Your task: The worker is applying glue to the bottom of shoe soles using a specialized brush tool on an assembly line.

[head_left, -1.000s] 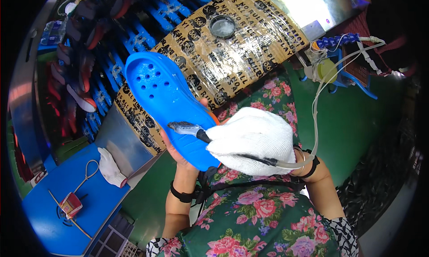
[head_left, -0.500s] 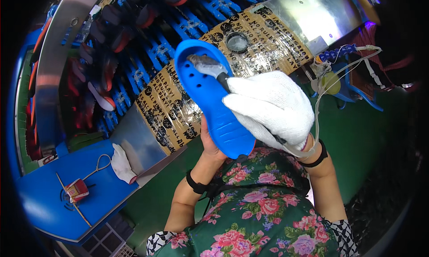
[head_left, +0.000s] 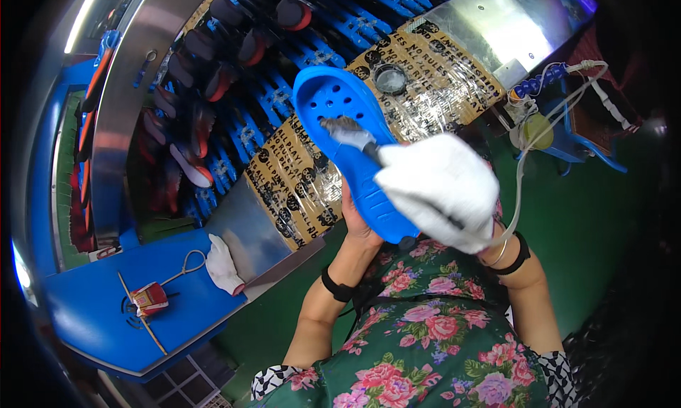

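Note:
Above my lap, my left hand (head_left: 359,220), bare, grips a blue shoe sole (head_left: 355,165) from below at its heel side. The sole has a raised rim, several round holes in its wide front and grooves toward the heel. My right hand (head_left: 441,185), in a white knitted glove, is closed around a brush (head_left: 352,134). Its bristles are at the sole's inner surface, just below the holes. The black handle runs into the glove, and a clear thin tube (head_left: 518,188) trails off beside the right wrist.
Beyond the sole lies a ledge wrapped in printed cardboard (head_left: 294,185), with a small round cup (head_left: 390,79) on it. Blue racks (head_left: 323,57) hold several dark shoe parts. At left, a blue table (head_left: 99,302) bears a white glove (head_left: 223,265), a stick and a small red box (head_left: 150,299).
The brush has moved down the sole, from beside the holes to below them. The head view has shifted, so the surroundings sit farther right.

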Tool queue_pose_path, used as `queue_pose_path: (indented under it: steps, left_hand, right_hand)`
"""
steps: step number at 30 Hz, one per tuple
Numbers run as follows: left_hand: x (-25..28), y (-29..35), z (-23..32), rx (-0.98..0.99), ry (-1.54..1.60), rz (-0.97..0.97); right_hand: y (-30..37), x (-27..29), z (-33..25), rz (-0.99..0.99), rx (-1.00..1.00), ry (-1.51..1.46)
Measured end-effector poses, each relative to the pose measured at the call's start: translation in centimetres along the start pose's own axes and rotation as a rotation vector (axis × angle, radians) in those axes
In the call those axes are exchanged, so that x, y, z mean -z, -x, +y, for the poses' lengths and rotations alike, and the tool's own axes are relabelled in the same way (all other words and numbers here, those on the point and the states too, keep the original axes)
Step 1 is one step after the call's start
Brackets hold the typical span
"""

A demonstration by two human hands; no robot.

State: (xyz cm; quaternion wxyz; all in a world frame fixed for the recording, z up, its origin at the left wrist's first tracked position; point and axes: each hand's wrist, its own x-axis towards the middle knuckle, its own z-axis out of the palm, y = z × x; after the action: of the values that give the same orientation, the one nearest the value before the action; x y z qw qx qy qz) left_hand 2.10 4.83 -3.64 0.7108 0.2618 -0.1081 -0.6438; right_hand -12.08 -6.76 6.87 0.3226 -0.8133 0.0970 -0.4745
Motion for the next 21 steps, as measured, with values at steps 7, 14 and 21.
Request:
queue_pose_path:
  steps: [7, 14, 21]
  left_hand:
    - [-1.8, -2.2, 0.3, -0.170, 0.048, 0.045]
    - [0.3, -5.2, 1.6, -0.028, 0.287, -0.358]
    - [-2.3, -5.5, 1.5, -0.022, 0.382, -0.392]
  right_hand:
    - [1.4, -0.6, 0.8, 0.095, -0.090, -0.181]
    - [2.1, -1.4, 0.0, 0.015, 0.008, -0.211]
    - [4.0, -2.6, 1.0, 0.043, 0.098, -0.061]
